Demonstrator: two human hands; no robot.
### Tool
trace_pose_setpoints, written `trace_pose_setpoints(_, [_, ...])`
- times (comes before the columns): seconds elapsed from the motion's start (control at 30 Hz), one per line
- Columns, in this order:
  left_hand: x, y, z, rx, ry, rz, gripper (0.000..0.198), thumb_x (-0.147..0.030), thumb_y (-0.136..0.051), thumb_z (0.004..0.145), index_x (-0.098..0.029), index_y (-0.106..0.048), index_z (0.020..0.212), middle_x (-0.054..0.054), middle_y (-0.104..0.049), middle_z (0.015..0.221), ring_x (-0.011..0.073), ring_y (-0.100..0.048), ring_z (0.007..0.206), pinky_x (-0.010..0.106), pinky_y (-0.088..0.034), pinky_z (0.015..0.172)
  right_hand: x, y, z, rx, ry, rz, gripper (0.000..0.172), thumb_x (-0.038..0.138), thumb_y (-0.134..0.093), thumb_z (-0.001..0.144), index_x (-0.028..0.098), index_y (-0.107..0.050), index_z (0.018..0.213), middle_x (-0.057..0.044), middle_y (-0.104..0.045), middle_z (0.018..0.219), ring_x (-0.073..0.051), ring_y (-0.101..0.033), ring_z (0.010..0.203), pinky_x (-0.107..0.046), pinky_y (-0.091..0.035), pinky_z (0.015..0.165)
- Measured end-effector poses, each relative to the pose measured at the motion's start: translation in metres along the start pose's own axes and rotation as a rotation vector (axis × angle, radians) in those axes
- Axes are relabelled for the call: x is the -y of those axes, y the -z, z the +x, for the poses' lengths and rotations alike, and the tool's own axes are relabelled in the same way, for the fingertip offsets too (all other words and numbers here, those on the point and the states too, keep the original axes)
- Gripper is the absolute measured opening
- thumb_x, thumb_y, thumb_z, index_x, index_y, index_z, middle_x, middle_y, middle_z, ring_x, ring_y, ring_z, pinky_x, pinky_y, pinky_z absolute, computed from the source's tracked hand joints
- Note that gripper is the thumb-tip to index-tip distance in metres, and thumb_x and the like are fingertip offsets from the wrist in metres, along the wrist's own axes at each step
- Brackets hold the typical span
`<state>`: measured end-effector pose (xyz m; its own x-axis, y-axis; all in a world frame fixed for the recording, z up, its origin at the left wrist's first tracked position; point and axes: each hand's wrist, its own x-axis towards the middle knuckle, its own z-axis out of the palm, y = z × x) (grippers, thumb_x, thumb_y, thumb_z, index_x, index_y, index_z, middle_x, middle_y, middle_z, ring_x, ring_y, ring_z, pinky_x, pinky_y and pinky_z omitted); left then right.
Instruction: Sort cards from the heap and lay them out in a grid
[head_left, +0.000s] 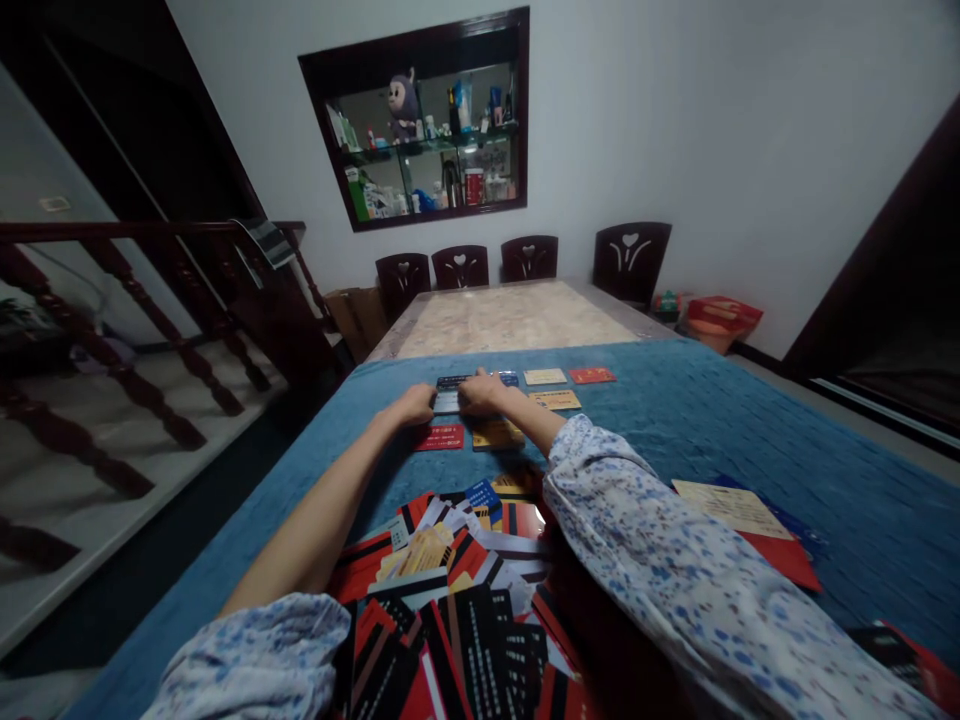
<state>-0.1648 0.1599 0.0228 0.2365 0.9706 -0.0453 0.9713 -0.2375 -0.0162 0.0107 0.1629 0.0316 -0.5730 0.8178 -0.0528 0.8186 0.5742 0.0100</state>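
Out across the blue cloth, my left hand (415,406) has its fingers closed at the left edge of a pale grey card (447,403). My right hand (484,393) pinches the same card from its right side, its fingers bent down and partly hiding it. Just behind lies a dark card (452,382), with another dark card (509,379) past my right hand. Nearer to me are a red card (440,437) and a yellow card stack (496,435). A cream card (545,377), a second red card (592,376) and a tan card (555,400) lie to the right.
A big loose pile of cards (450,570) spreads between my forearms. Cream and red cards (731,510) lie on the blue cloth (637,400) at right. Beyond are the bare tabletop (517,315), several dark chairs (460,267) and a wall shelf (427,145). A railing (112,350) stands left.
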Motion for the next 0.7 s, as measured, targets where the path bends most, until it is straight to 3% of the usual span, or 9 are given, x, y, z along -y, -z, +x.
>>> trace_pose_setpoints(0.7, [-0.004,0.008,0.012,0.110,0.011,0.012,0.025,-0.008,-0.056,0.059,-0.015,-0.066,0.081,0.006,-0.071,0.084,0.0221,-0.067,0.084,0.022,-0.050,0.069,-0.001,-0.002,0.013,0.008,0.003,-0.010,0.046,0.028,-0.061,0.078,0.015,-0.067,0.121,-0.018,-0.057,0.139,-0.039,-0.043,0.130,-0.061,-0.040,0.101])
